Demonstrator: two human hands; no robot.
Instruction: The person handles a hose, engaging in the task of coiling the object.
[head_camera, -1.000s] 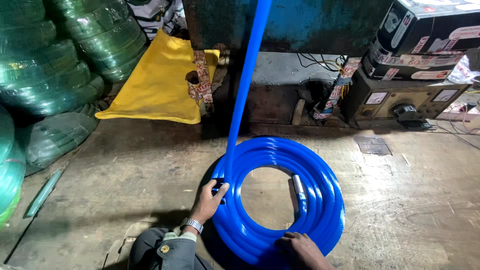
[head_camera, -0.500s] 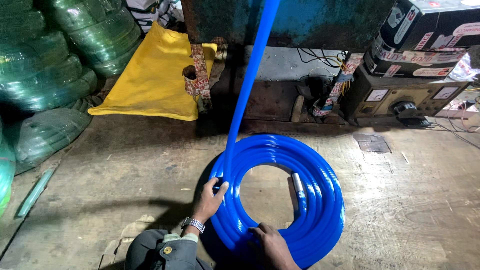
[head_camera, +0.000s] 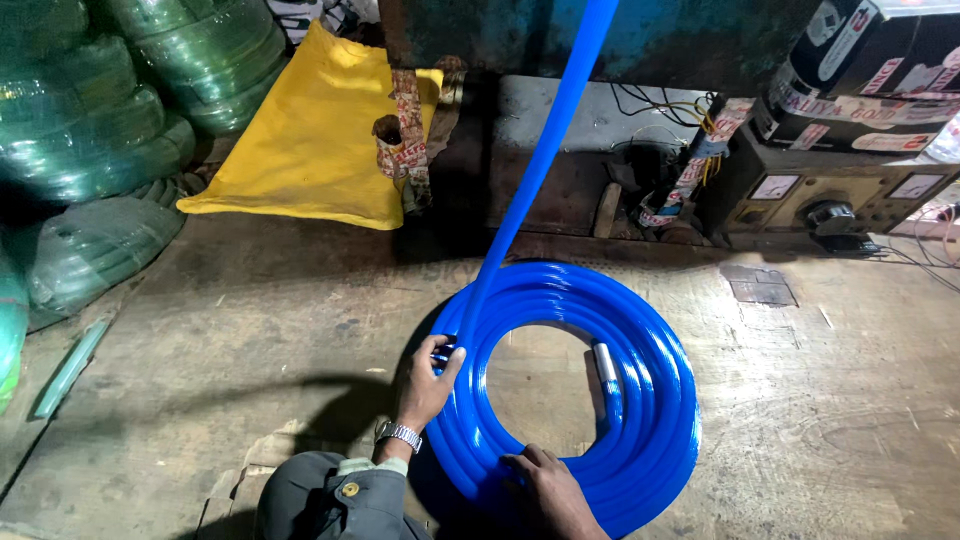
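A glossy blue hose coil (head_camera: 600, 400) lies flat on the wooden floor (head_camera: 250, 340), one strand rising toward 12 o'clock. At 9 o'clock the left hand (head_camera: 425, 385) clamps the coil; at 6 o'clock the right hand (head_camera: 550, 485) rests fingers-spread on it.

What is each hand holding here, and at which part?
The left hand grips the blue hose coil at its left side, where the incoming hose meets it. The right hand presses on the coil's near edge.
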